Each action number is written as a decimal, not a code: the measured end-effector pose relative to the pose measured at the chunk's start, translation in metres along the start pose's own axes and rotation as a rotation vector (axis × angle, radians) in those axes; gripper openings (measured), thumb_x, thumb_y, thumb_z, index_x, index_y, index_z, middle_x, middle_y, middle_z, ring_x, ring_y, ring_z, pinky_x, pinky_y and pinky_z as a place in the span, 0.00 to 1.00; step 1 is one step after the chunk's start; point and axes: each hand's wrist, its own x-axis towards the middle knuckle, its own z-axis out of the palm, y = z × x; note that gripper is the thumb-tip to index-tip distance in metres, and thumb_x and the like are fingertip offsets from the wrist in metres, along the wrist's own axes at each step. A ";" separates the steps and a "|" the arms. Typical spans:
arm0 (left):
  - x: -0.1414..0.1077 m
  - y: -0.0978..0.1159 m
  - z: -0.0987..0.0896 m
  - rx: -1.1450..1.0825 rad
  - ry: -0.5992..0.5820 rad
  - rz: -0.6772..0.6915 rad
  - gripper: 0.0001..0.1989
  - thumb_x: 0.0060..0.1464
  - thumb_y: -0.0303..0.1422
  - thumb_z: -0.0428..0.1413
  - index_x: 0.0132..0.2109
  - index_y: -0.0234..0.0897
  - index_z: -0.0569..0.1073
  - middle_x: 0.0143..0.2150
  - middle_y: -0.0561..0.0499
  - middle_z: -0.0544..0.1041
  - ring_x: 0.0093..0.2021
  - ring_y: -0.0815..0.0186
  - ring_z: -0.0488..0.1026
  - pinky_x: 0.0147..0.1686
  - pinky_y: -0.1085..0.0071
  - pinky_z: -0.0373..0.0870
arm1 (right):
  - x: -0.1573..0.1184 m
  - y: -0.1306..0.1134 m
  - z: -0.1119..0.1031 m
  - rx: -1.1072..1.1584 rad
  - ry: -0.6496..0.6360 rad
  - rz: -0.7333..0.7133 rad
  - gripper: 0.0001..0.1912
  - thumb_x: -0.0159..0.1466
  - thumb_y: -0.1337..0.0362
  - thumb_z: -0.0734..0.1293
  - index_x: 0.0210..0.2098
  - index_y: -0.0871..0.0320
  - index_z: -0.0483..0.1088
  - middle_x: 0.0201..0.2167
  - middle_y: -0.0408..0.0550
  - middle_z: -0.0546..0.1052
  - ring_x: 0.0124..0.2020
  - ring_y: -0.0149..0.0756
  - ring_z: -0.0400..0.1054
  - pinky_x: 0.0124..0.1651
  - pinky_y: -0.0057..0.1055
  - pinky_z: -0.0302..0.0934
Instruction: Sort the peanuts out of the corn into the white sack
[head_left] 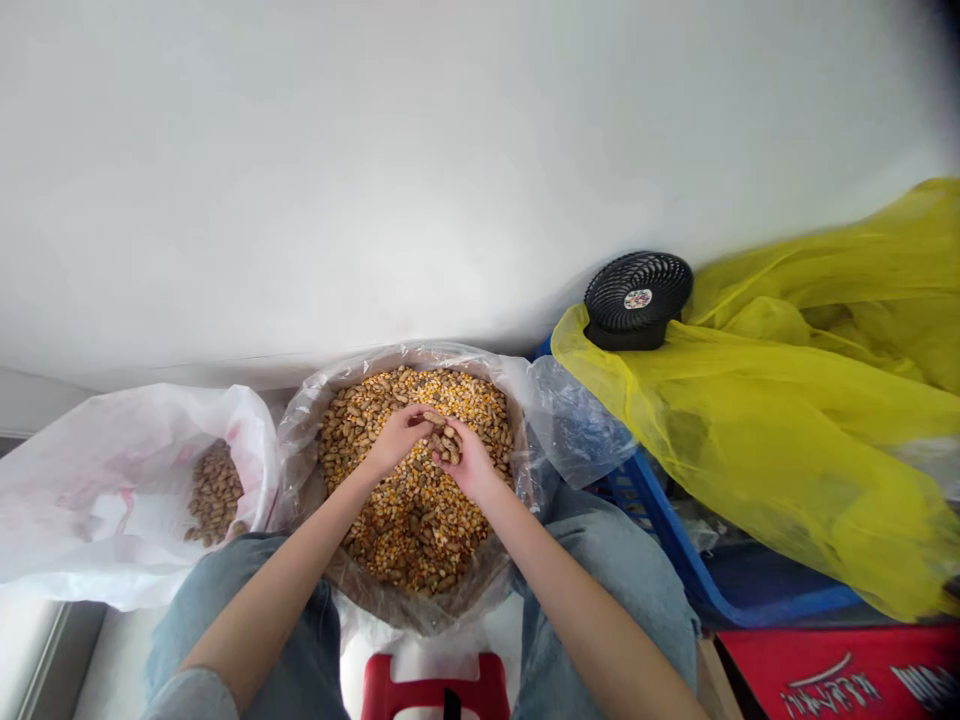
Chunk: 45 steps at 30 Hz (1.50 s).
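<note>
Between my knees stands a large plastic-lined container (307, 470) filled with corn kernels (427, 500) and unshelled peanuts (349, 420). Over the middle of it, my right hand (474, 468) cups a small handful of peanuts (448, 440), palm turned up with the fingers curled around them. My left hand (397, 438) reaches in from the other side, thumb and fingers closed at the edge of that handful. A peanut (433, 418) shows at its fingertips. Both hands are nearly touching each other.
At the left lies an open white bag (135, 420) with peanuts (216, 490) inside. To the right are a blue basket (675, 550), yellow mesh fabric (750, 400), a small black fan (637, 300) and a red box (840, 670). Behind rises a white wall (375, 180); below is a red stool (435, 690).
</note>
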 end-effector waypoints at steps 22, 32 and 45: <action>-0.012 0.014 0.006 0.549 0.069 0.354 0.14 0.44 0.22 0.45 0.38 0.37 0.70 0.40 0.49 0.66 0.43 0.67 0.64 0.46 0.68 0.61 | 0.000 0.000 0.002 0.106 -0.080 0.028 0.05 0.52 0.64 0.61 0.27 0.57 0.67 0.19 0.39 0.72 0.19 0.25 0.64 0.22 0.23 0.59; -0.015 0.015 0.008 0.670 0.054 0.452 0.15 0.47 0.22 0.44 0.41 0.38 0.68 0.44 0.48 0.64 0.47 0.66 0.62 0.50 0.67 0.59 | -0.001 0.000 0.003 0.181 -0.121 0.020 0.04 0.52 0.64 0.61 0.27 0.57 0.66 0.20 0.40 0.72 0.21 0.26 0.65 0.23 0.22 0.61; -0.019 0.017 0.007 0.798 -0.065 0.638 0.17 0.49 0.25 0.44 0.47 0.38 0.64 0.48 0.44 0.63 0.51 0.63 0.58 0.51 0.63 0.57 | -0.009 -0.007 0.011 0.294 -0.114 -0.036 0.06 0.54 0.67 0.58 0.26 0.58 0.66 0.19 0.39 0.71 0.19 0.23 0.64 0.20 0.19 0.58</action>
